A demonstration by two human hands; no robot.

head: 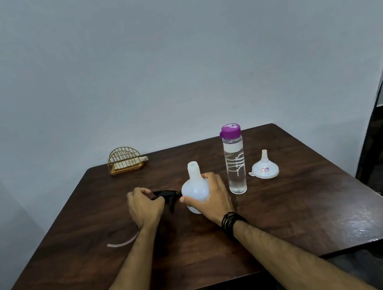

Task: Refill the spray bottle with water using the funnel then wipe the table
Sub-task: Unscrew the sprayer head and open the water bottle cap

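Left to right. Gold wire holder [124, 160] stood at the far left of the table [297, 216], with what looked like a folded cloth or napkins in it, likely the wipe for later. A clear dip tube [123, 243] trailed on the wood by the left forearm.

Left hand [145, 206] was curled round the black spray head [167, 195], which was off the bottle and low at the table. Whether it rested on the wood or was just above it, I couldn't tell.

Right hand [212, 198] gripped the round belly of the white bottle [195, 187], upright, neck open, roughly mid-table.

Just right of it stood the water bottle [235, 160], clear, purple cap on, mostly full. Right again sat the funnel [265, 167], upside down, spout up, untouched.

Step, as I read it: opening done, spray head being parked. No fill started.

Next move would call for letting go of the head, flipping the funnel, seating its spout in the neck, then uncapping the water. One hand should keep steadying the bottle, which probably tips easily when empty.

Writing: vertical print on the water bottle, too small to read. Small red-bordered sticker on the funnel, characters unreadable.
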